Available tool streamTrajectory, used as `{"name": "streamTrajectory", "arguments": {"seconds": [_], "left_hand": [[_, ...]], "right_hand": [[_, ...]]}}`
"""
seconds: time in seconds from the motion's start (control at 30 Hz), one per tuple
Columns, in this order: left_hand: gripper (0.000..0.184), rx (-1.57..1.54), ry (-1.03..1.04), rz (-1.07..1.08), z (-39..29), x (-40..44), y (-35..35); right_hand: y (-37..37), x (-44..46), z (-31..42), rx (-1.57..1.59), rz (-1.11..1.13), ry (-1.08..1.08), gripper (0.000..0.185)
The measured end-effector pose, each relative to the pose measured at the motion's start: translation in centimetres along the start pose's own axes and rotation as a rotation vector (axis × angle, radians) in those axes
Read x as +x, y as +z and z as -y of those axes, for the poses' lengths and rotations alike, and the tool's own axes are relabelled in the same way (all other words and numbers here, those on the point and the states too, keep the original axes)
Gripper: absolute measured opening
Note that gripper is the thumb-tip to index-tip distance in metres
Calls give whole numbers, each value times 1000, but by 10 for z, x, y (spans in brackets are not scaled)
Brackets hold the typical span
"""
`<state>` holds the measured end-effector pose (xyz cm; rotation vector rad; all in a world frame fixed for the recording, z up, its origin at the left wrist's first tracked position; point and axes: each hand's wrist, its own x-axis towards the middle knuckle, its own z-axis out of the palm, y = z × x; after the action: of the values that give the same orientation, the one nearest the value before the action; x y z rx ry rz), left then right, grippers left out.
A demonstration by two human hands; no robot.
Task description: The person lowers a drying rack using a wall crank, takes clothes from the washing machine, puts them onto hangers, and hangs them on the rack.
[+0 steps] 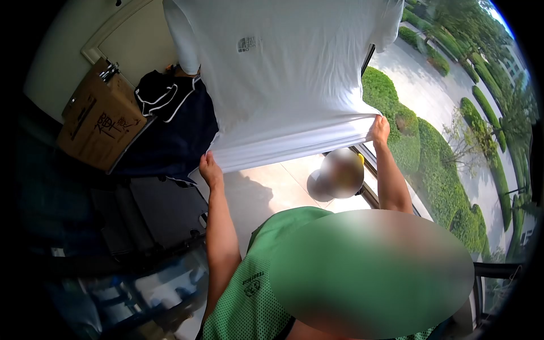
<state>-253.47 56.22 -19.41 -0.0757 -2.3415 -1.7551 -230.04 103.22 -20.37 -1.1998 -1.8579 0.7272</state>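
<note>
A white T-shirt (283, 85) hangs in front of me, with a small dark print on it and its sleeves at the upper left and upper right. My left hand (211, 170) is closed on the lower left corner of its hem. At the opposite corner, my right hand (380, 130) pinches the hem. Between both hands the bottom edge is stretched out, with folds running along it. What the shirt hangs from lies outside the view.
On the left, a cardboard box (102, 127) stands beside dark blue cloth (170, 150) and a black cap (156, 93). Below is a black case (164, 209). A window with hedges outside (430, 153) borders the right. A blurred round thing (341, 174) is near the floor.
</note>
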Motion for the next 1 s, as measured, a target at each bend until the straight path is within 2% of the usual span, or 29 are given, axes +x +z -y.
{"name": "streamTrajectory", "arguments": {"seconds": [0.2,0.5,0.57,0.8,0.9,0.97,1.0], "left_hand": [[28,-82,-20,29,8,6,-3],[28,-45,-46,32,0,7,-8],[28,44,-24,30,-6,8,-10],[28,26,8,17,8,13,-6],[27,-3,-38,24,6,10,-2],[27,89,69,107,-3,-3,3],[27,108,84,168,-11,-8,2]], "right_hand": [[2,9,-16,18,-6,41,36],[-2,9,-6,-5,-16,32,38],[0,10,-11,3,0,71,38],[-6,7,0,7,2,68,38],[-10,-5,22,10,49,109,40],[-5,-12,24,176,119,7,32],[-4,-15,28,173,243,-11,28]]}}
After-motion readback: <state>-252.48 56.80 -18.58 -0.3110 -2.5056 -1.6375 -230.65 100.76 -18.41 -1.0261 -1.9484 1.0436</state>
